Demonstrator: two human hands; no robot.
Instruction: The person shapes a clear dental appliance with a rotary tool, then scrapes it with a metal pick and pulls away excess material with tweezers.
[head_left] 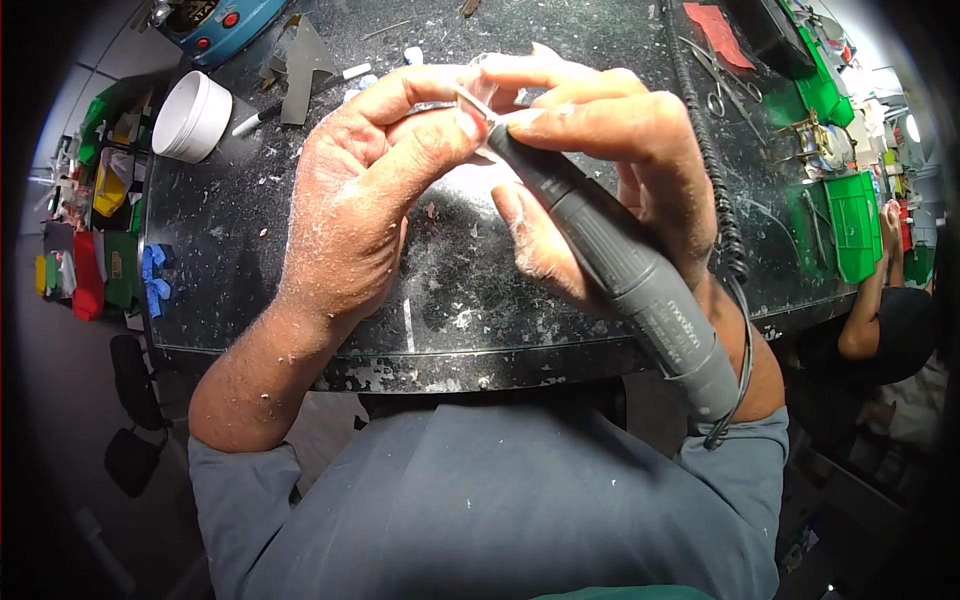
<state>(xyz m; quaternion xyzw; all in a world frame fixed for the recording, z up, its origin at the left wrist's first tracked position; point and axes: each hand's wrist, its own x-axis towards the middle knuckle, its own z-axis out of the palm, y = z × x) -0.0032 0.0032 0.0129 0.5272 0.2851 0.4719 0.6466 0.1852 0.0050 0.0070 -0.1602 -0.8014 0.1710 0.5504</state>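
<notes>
My left hand [345, 195], dusted with white powder, pinches a small translucent, pinkish piece [477, 88] between thumb and fingers. Its exact kind is hard to make out, since fingers cover much of it. My right hand [655, 140] is wrapped around a dark grey rotary handpiece [612, 250], held like a pen and slanting down toward my right forearm. The handpiece's slim metal tip [475, 103] meets or lies right beside the piece; contact cannot be told. Both hands are close together above the black worktop [450, 330].
A white tub [193, 118], a marker [262, 117] and a grey sheet [299, 80] lie at left, near a blue machine [235, 30]. At right are a coiled cord [712, 165], scissors [714, 85], red material [720, 38] and a green bin [853, 230]. Another person's arm [866, 310] shows far right.
</notes>
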